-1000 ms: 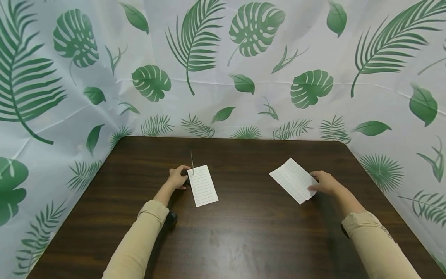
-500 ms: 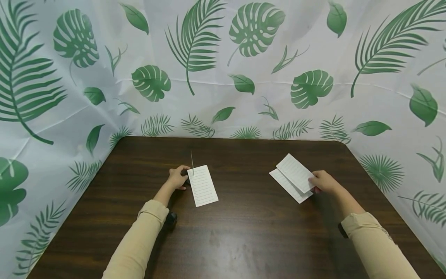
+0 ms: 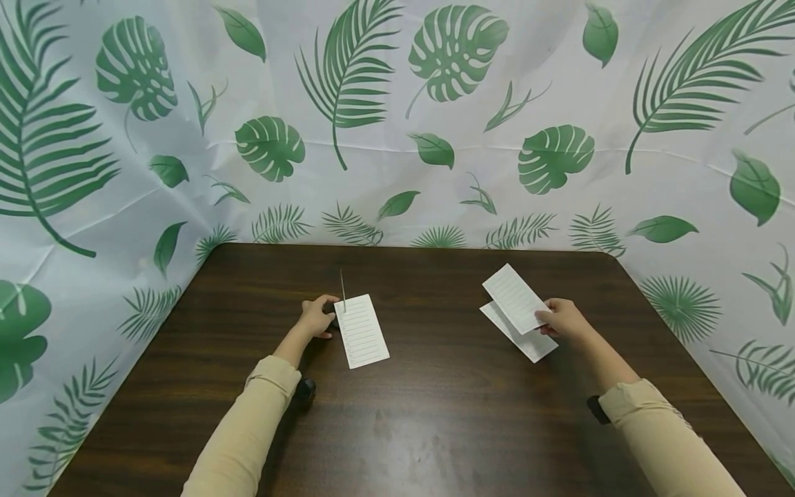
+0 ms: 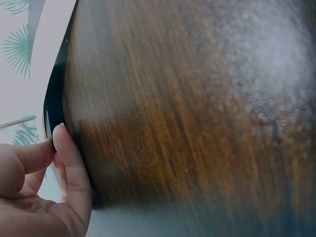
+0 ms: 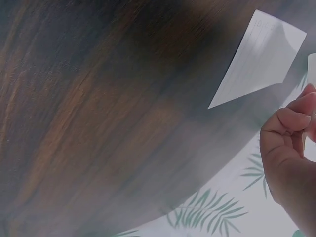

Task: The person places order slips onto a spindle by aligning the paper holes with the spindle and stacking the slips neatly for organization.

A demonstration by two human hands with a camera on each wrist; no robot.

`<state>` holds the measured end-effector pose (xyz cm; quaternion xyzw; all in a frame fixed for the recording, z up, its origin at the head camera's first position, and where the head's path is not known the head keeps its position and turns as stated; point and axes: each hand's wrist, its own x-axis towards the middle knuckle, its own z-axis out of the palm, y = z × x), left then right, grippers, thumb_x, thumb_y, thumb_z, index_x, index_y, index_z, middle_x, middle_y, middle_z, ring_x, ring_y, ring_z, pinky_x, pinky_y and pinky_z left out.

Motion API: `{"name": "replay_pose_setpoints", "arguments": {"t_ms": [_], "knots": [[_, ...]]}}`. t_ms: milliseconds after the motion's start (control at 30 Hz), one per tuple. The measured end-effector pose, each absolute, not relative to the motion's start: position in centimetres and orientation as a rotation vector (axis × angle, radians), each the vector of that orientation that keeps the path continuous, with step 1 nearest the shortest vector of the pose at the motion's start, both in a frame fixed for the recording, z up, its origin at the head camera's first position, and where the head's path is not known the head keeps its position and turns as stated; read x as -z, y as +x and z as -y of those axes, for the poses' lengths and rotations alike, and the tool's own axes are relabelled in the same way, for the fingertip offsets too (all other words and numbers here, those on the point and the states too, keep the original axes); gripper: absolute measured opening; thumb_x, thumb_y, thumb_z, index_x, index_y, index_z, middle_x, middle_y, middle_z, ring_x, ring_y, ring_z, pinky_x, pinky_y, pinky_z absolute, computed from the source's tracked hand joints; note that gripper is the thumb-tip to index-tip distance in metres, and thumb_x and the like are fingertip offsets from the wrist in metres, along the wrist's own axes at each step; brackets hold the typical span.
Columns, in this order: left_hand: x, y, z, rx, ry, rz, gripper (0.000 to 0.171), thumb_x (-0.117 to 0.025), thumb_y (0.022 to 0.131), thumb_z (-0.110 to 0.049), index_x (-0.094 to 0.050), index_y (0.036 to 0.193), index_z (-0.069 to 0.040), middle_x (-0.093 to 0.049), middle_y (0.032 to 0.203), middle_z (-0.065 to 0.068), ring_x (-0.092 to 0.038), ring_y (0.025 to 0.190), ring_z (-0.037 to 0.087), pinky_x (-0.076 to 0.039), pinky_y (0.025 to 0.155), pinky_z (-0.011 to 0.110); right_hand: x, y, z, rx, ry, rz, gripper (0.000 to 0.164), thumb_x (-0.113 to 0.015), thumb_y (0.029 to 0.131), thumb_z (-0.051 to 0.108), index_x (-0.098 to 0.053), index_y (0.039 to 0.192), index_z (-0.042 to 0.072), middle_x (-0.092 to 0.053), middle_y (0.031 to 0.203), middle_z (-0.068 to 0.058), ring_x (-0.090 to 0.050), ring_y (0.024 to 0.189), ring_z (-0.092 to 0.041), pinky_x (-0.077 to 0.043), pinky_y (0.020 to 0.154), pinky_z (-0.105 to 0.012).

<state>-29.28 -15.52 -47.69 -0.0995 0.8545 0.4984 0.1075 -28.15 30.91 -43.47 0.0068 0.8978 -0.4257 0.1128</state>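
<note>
My left hand [image 3: 317,318] grips the black base [image 4: 58,94] of a bill spike at its edge, thumb and fingers pinching it. The thin metal spike [image 3: 342,286] stands upright through the top of a lined paper slip [image 3: 363,335], which hides most of the base in the head view. On the right, my right hand [image 3: 564,319] pinches one lined paper slip [image 3: 512,297] by its near right corner, raised and tilted. Beneath it another paper slip [image 3: 533,345] lies on the table, partly covered in the head view and in plain sight in the right wrist view.
Both hands work over a dark wood-grain table [image 3: 428,400] with rounded far corners. Behind and beside it hangs a white curtain [image 3: 373,166] printed with green leaves. A black strap [image 3: 598,409] shows at the right cuff, and a black device [image 3: 306,390] at the left wrist.
My right hand has lifted the upper slip off the other one and moved it up and to the left. The left hand and the bill spike have stayed still.
</note>
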Motion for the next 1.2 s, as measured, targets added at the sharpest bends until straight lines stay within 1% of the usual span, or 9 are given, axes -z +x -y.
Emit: {"name": "replay_pose_setpoints", "arguments": {"t_ms": [267, 433, 533, 633, 767, 867, 1000, 1100, 1200], "knots": [[47.1, -28.8, 15.1, -1.449, -0.301, -2.509, 0.036, -0.042, 0.098, -0.002, -0.045, 0.133, -0.009, -0.009, 0.142, 0.028, -0.049, 0.081, 0.028, -0.051, 0.046, 0.018, 43.1, -28.1, -29.8, 1.288, 0.028, -2.566, 0.023, -0.046, 0.096, 0.006, -0.045, 0.103, -0.016, -0.056, 0.062, 0.006, -0.055, 0.056, -0.004, -0.049, 0.053, -0.020], [46.9, -28.9, 15.1, -1.414, -0.299, -2.505, 0.036, -0.040, 0.099, -0.002, -0.042, 0.135, -0.009, -0.006, 0.143, 0.028, -0.049, 0.082, 0.029, -0.052, 0.047, 0.018, 43.0, -28.0, -28.7, 1.370, 0.037, -2.483, 0.026, -0.045, 0.098, 0.006, -0.042, 0.110, -0.017, -0.056, 0.064, 0.006, -0.054, 0.057, -0.002, -0.049, 0.054, -0.018], [46.7, -28.9, 15.1, -1.403, -0.281, -2.495, 0.037, -0.036, 0.100, -0.003, -0.039, 0.137, -0.009, -0.004, 0.143, 0.028, -0.048, 0.084, 0.030, -0.055, 0.051, 0.022, 43.0, -27.8, -27.9, 1.444, 0.035, -2.439, 0.031, -0.043, 0.099, 0.007, -0.038, 0.115, -0.019, -0.055, 0.066, 0.006, -0.055, 0.057, -0.001, -0.048, 0.054, -0.017], [46.6, -28.7, 15.1, -1.408, -0.241, -2.494, 0.037, -0.033, 0.102, -0.006, -0.037, 0.138, -0.009, -0.004, 0.143, 0.028, -0.050, 0.091, 0.035, -0.058, 0.056, 0.027, 43.0, -27.7, -27.2, 1.512, 0.032, -2.407, 0.035, -0.042, 0.099, 0.006, -0.035, 0.120, -0.020, -0.055, 0.067, 0.006, -0.054, 0.056, -0.001, -0.047, 0.053, -0.015], [46.6, -28.1, 15.0, -1.403, -0.193, -2.532, 0.035, -0.035, 0.102, -0.011, -0.037, 0.137, -0.006, -0.015, 0.141, 0.030, -0.051, 0.099, 0.040, -0.059, 0.058, 0.031, 43.1, -27.5, -26.3, 1.564, 0.029, -2.384, 0.035, -0.041, 0.100, 0.006, -0.034, 0.121, -0.020, -0.056, 0.067, 0.007, -0.053, 0.057, -0.001, -0.045, 0.052, -0.014], [46.4, -27.4, 15.3, -1.369, -0.187, -2.583, 0.038, -0.039, 0.101, -0.012, -0.036, 0.138, -0.004, -0.028, 0.133, 0.030, -0.051, 0.101, 0.041, -0.059, 0.056, 0.031, 43.1, -27.4, -25.3, 1.593, 0.032, -2.354, 0.033, -0.041, 0.100, 0.008, -0.035, 0.121, -0.018, -0.056, 0.068, 0.008, -0.052, 0.057, -0.001, -0.045, 0.053, -0.014], [46.0, -26.8, 16.0, -1.333, -0.189, -2.632, 0.043, -0.041, 0.100, -0.013, -0.031, 0.141, -0.003, -0.036, 0.127, 0.029, -0.051, 0.101, 0.040, -0.059, 0.055, 0.031, 42.7, -27.1, -24.1, 1.621, 0.032, -2.311, 0.030, -0.043, 0.099, 0.009, -0.037, 0.118, -0.014, -0.057, 0.067, 0.008, -0.054, 0.057, -0.001, -0.046, 0.054, -0.015], [45.9, -26.7, 16.3, -1.305, -0.154, -2.668, 0.042, -0.042, 0.100, -0.013, -0.034, 0.139, 0.000, -0.041, 0.124, 0.030, -0.057, 0.093, 0.037, -0.059, 0.054, 0.030, 42.4, -26.8, -23.7, 1.623, 0.042, -2.312, 0.027, -0.044, 0.099, 0.009, -0.038, 0.115, -0.011, -0.058, 0.067, 0.009, -0.054, 0.057, -0.002, -0.046, 0.054, -0.016], [45.8, -26.8, 16.2, -1.261, -0.146, -2.723, 0.039, -0.043, 0.100, -0.015, -0.040, 0.135, 0.003, -0.049, 0.122, 0.031, -0.063, 0.077, 0.032, -0.057, 0.050, 0.029, 42.2, -26.6, -23.5, 1.626, 0.052, -2.314, 0.023, -0.044, 0.098, 0.008, -0.039, 0.112, -0.010, -0.058, 0.066, 0.009, -0.054, 0.056, -0.002, -0.046, 0.054, -0.016]]}}
